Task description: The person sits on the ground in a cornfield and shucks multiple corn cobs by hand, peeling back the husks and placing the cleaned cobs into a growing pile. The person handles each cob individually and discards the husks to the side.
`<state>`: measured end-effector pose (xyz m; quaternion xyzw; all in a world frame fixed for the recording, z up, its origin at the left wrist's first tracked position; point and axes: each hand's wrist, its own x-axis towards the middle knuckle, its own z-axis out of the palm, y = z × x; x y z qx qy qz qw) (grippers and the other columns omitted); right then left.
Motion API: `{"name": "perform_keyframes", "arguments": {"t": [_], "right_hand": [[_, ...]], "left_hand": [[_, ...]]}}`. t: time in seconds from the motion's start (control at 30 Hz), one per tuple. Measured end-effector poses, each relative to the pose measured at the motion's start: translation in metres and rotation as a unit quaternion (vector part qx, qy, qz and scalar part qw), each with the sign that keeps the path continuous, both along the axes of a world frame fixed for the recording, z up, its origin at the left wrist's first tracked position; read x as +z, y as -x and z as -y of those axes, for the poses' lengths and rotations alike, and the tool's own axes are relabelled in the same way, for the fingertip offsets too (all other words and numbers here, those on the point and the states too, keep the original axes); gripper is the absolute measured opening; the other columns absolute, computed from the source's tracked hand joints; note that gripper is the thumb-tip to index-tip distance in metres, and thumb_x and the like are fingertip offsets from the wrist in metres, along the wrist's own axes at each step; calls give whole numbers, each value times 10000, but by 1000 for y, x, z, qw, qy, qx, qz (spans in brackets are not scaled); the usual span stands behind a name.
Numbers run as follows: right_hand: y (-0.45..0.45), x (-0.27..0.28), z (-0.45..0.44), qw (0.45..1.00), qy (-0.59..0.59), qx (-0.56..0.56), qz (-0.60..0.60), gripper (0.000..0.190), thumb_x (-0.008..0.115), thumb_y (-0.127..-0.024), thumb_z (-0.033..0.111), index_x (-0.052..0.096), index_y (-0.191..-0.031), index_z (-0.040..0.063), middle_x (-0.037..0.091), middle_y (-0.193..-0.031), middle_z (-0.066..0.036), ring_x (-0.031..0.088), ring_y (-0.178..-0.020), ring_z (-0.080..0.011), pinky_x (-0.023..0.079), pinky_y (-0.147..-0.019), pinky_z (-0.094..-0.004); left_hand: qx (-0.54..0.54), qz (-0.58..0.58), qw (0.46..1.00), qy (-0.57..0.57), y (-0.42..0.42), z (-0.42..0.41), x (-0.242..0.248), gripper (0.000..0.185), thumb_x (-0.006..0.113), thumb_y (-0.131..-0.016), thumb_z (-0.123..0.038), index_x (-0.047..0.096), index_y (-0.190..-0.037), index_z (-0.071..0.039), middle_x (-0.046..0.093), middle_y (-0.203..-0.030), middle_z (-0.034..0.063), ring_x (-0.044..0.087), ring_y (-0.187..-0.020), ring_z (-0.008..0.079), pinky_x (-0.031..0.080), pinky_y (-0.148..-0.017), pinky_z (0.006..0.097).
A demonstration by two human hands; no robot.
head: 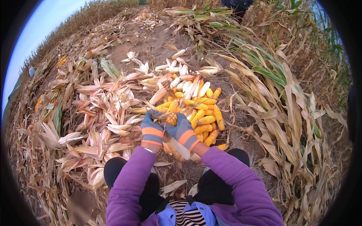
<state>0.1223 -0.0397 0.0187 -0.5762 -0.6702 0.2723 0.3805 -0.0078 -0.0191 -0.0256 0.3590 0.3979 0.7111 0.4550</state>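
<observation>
Both of my hands wear grey-blue work gloves with orange striped cuffs and meet above the pile. My right hand (181,128) grips a partly bared corn cob (171,119), whose yellow kernels show between the hands. Dry husk leaves (181,149) hang from it below the right glove. My left hand (151,123) is closed on husk at the cob's left side; its fingertips are partly hidden. Beyond and to the right lies a heap of bare yellow corn cobs (208,120). Several ears still in pale husk (185,84) lie at the heap's far side.
Loose dry husks (113,121) cover the ground on my left. Cut corn stalks (271,93) lie in a long row on my right. A person in dark clothing (238,6) is at the far end. Standing corn (333,42) rises at the right edge.
</observation>
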Motion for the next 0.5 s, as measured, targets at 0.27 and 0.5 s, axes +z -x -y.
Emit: {"name": "perform_keyframes", "arguments": {"t": [0.27,0.5], "right_hand": [[-11,-9,-11,978,-30,62,-199,409,729,-688,200,564,-1016,19,645,-865,-146,626,-774,-233,507,-709,-330],[-20,3,-21,949,-2,76,-305,291,709,-738,118,589,-972,-5,649,-857,-62,597,-733,-115,504,-659,-266]], "left_hand": [[-23,-34,999,-30,3,-8,5,285,326,-936,-207,555,-950,-38,623,-888,93,594,-829,230,495,-788,347],[-44,170,984,-27,30,-26,11,221,356,-918,-164,532,-843,-52,620,-812,99,587,-789,229,477,-794,338]]}}
